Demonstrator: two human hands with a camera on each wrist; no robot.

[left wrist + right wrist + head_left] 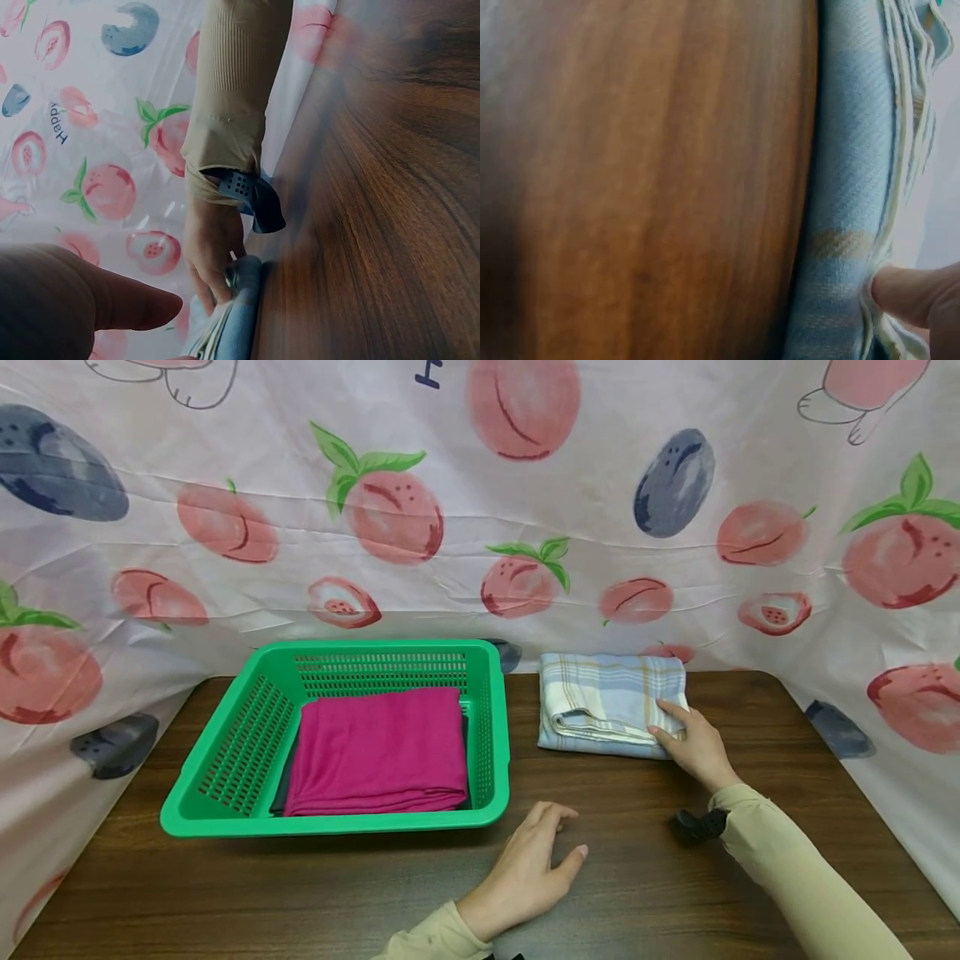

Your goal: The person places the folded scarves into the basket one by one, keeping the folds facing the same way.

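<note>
A folded blue, white and yellow plaid cloth [600, 697] lies at the back right of the table. My right hand [697, 747] touches its right end, fingers extended over the top and thumb against the front folds. In the right wrist view, the thumb [907, 292] presses at the layered edge of the plaid cloth [851, 157]. Nearer the front, my left hand [525, 868] hovers over the table with loosely bent fingers, holding nothing. In the left wrist view, part of that hand [60, 304] shows, with the right hand [214, 247] beyond it at the cloth.
To the left stands a green plastic basket [337, 827] with perforated sides. Inside lies a folded magenta cloth [382, 747] over a dark one [282, 785]. The brown wooden table [262, 893] backs onto a fruit-print curtain [450, 585], which also hangs at both sides.
</note>
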